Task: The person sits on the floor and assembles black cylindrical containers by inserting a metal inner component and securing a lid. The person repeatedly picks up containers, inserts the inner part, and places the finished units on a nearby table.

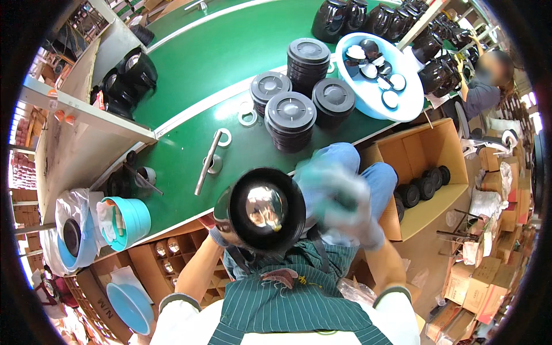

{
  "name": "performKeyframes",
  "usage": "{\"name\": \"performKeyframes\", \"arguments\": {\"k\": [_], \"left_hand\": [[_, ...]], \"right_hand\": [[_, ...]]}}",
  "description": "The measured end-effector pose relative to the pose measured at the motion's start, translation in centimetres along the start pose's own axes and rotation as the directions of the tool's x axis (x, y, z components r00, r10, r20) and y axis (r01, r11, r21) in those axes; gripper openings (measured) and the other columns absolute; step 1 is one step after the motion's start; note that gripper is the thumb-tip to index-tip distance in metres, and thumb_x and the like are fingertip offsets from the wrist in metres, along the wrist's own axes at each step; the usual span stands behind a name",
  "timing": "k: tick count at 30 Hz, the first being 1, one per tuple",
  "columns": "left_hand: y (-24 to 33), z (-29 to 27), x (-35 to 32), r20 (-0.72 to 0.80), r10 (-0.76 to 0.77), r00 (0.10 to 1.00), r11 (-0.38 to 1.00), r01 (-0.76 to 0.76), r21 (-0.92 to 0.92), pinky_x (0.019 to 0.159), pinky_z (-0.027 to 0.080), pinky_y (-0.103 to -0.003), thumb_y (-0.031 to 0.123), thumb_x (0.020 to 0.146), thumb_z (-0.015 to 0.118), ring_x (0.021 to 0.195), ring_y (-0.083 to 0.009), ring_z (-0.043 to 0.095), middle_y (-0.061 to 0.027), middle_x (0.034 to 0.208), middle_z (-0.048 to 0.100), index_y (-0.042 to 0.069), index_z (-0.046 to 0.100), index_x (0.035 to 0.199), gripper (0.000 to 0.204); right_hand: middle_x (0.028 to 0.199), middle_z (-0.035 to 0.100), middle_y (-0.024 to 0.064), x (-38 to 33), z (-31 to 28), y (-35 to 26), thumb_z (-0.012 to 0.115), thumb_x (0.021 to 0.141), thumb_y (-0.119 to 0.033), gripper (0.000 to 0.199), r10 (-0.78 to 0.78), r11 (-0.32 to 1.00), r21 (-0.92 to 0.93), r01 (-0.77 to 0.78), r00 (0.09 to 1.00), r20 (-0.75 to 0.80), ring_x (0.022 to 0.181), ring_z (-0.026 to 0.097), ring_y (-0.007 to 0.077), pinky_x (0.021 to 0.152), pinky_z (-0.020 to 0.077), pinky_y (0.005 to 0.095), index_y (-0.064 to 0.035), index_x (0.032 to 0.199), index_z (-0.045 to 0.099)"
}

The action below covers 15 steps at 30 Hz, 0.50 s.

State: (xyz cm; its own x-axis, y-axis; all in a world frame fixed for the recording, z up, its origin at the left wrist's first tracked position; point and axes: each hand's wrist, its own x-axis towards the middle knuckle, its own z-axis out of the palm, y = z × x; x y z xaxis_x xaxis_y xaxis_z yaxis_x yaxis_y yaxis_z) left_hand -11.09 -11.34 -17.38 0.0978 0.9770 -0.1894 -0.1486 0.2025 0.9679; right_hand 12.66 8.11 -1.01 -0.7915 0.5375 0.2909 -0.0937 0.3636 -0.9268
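1. Round black glossy pot with shiny metal inside [261, 210] sits above the lap, gripped underneath by the left hand [217, 230].
2. Blurred gloved right hand [339, 201] beside it; grip unclear.
3. Likely wiping; steadiness needed.
4. Stacked dark round lids [290, 118] on green desk [190, 69].

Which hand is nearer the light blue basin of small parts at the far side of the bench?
Right. The right hand, blurred, is raised on the side below the light blue basin; the left hand holds the black pot, farther off.
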Motion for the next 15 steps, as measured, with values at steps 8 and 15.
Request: {"name": "performKeyframes", "arguments": {"k": [8, 15], "left_hand": [[-2.6, -2.4, 2.8, -0.108, 0.363, 0.926, 0.622, -0.326, -0.712, 0.125, 0.032, -0.040, 0.010, 0.097, 0.071, 0.145, -0.0220, 0.044, -0.0121, 0.157, 0.047, 0.007, 0.033, 0.159, 0.073], [-7.1, -4.7, 1.8, 0.019, 0.421, 0.907, 0.486, -0.243, 0.839, 0.126, 0.029, -0.042, 0.031, 0.101, 0.063, 0.150, -0.0236, 0.037, -0.0081, 0.164, 0.036, 0.014, 0.033, 0.161, 0.070]], "right_hand": [[0.161, 0.032, 0.0281, 14.2, 2.4, 11.9, 0.076, 0.074, -0.074, 0.119, 0.425, 0.202, -0.903, -0.380, 0.864, -0.269, 0.149, 0.033, 0.0446, 0.120, 0.0246, 0.0615, -0.0167, 0.165, 0.024], [0.145, 0.050, 0.0253, 10.7, 1.1, 6.5, 0.088, 0.068, -0.040, 0.101, 0.030, 0.934, -0.341, -0.105, 0.975, -0.218, 0.136, 0.050, 0.0405, 0.115, 0.0391, 0.0503, -0.0021, 0.152, 0.044]]}}
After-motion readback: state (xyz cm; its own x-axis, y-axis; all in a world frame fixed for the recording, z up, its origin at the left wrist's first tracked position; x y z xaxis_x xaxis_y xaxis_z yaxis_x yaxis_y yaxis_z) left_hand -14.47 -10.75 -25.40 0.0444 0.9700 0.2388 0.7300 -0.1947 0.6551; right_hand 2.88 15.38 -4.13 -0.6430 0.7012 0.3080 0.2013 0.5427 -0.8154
